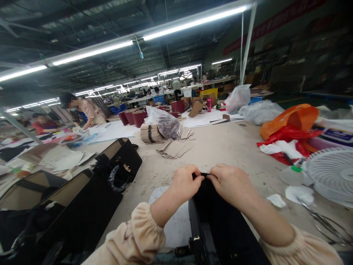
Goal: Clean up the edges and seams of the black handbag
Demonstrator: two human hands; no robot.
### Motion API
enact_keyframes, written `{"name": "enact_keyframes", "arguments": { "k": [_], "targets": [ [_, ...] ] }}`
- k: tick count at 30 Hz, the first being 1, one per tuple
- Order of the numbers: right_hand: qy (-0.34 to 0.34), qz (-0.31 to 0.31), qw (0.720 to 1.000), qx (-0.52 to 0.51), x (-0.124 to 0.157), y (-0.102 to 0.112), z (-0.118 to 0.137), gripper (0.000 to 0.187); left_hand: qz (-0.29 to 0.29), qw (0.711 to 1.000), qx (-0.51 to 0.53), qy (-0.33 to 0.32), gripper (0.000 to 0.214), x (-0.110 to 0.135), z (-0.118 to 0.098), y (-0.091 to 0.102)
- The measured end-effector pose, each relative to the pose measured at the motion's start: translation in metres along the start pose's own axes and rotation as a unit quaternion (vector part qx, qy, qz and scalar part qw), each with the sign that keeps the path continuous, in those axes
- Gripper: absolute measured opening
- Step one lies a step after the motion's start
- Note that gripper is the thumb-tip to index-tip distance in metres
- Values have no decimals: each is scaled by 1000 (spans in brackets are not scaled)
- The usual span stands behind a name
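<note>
A black handbag (pixel 228 228) stands in front of me at the table's near edge, its lower part cut off by the frame. My left hand (pixel 187 181) pinches the bag's far top edge between thumb and fingers. Close beside it, my right hand (pixel 224 180) pinches the same edge, with a short dark stretch of it showing between the two. A strap with metal fittings hangs along the bag's left side. Under and left of the bag lies a pale sheet (pixel 178 224).
Black handbags (pixel 82 198) stand at left. Ahead are a stack of card pieces (pixel 151 134) and a plastic bag (pixel 165 123). Scissors (pixel 325 222), a white fan (pixel 338 173) and an orange bag (pixel 289 121) lie at right. A person (pixel 89 110) works at far left.
</note>
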State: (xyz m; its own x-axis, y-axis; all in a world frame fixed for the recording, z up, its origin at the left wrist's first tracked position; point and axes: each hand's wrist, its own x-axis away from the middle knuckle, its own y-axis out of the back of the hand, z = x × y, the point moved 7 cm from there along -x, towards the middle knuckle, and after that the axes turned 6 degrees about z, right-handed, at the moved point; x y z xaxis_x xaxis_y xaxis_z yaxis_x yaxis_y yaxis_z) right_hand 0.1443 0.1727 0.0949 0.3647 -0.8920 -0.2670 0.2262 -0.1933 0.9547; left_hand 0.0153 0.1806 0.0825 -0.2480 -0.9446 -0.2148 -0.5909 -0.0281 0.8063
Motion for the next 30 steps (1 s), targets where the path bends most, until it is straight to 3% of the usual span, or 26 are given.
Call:
{"name": "enact_keyframes", "arguments": {
  "k": [5, 9, 17, 21, 30],
  "targets": [
    [6, -10, 1000, -4, 2, -2, 0, 21, -13, 998, 52, 17, 40, 7, 14, 10],
    [1, -2, 1000, -12, 1, -3, -3, 21, 25, 1000, 0, 16, 27, 3, 16, 9],
    [-11, 6, 1000, -16, 3, -2, -10, 20, 53, 998, -21, 5, 32, -6, 6, 1],
    [-18, 15, 1000, -17, 3, -3, -11, 19, 72, 996, -46, 6, 25, -9, 1, -3],
    [-24, 10, 1000, -18, 4, -8, -14, 19, 50, 999, -14, 4, 18, -10, 6, -4]
  ]
}}
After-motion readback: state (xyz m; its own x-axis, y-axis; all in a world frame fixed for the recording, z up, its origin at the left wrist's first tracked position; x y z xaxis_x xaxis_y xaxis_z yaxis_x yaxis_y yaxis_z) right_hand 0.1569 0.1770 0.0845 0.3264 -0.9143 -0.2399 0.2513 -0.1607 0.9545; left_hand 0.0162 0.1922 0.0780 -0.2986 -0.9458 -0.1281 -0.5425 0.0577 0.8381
